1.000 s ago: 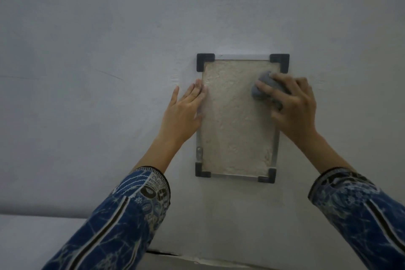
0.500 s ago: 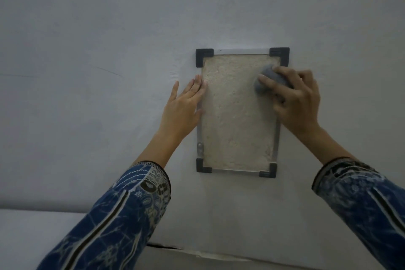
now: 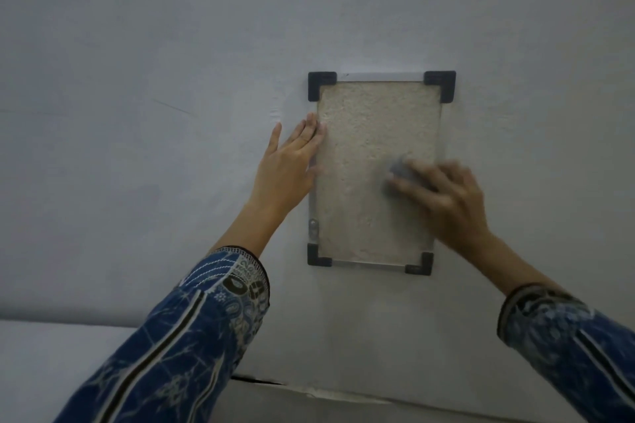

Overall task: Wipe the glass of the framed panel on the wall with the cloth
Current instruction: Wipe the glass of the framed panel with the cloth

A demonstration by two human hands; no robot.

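The framed panel (image 3: 364, 134) hangs upright on a pale wall: a beige textured sheet behind glass, with black corner brackets. My left hand (image 3: 287, 168) lies flat against the panel's left edge, fingers spread and pointing up. My right hand (image 3: 446, 197) presses a small grey cloth (image 3: 400, 172) onto the glass at the right side, about mid-height. The right hand is blurred by motion, and most of the cloth is hidden under its fingers.
The pale wall (image 3: 171, 79) fills most of the view. A white ledge (image 3: 51, 354) runs along the bottom left, and a cracked seam (image 3: 261, 381) shows below the panel. My patterned blue sleeves cross the lower corners.
My right hand slid the cloth down from the panel's upper right corner to mid-height. The left hand stayed on the left edge.
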